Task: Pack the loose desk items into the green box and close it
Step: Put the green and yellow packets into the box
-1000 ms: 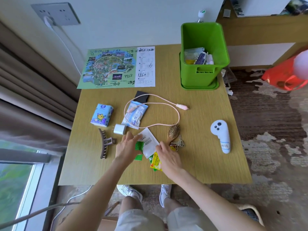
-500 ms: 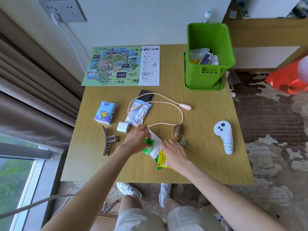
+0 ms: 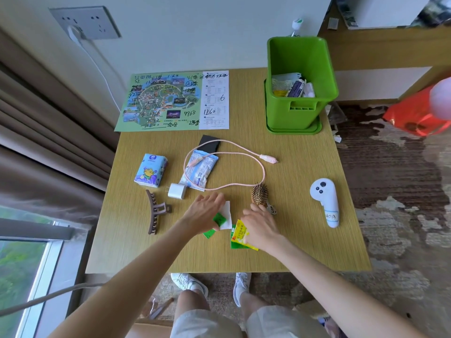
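Observation:
The green box [image 3: 300, 111] stands open at the table's far right, on its lid [image 3: 292, 130], with a tube and packets inside. My left hand [image 3: 207, 212] pinches a white and green packet [image 3: 225, 215] near the table's front middle. Just to its right, my right hand [image 3: 261, 226] holds a yellow and green packet [image 3: 240, 237]. Still loose on the table are a blue tissue pack [image 3: 151, 170], a brown hair claw [image 3: 156, 211], a white charger [image 3: 177, 191], a pink cable [image 3: 244, 148], a blue-white sachet [image 3: 200, 170], a small hairbrush [image 3: 260, 193] and a white controller [image 3: 324, 201].
A park map sheet [image 3: 170, 101] lies at the table's back left, and a black card [image 3: 208, 142] sits under the cable. Small keys [image 3: 271, 209] lie by the brush. Curtains hang on the left; a red bag [image 3: 415, 115] hangs at the right.
My left hand has closed on the white and green packet and drawn it toward my right hand. My right hand has stayed on the yellow packet.

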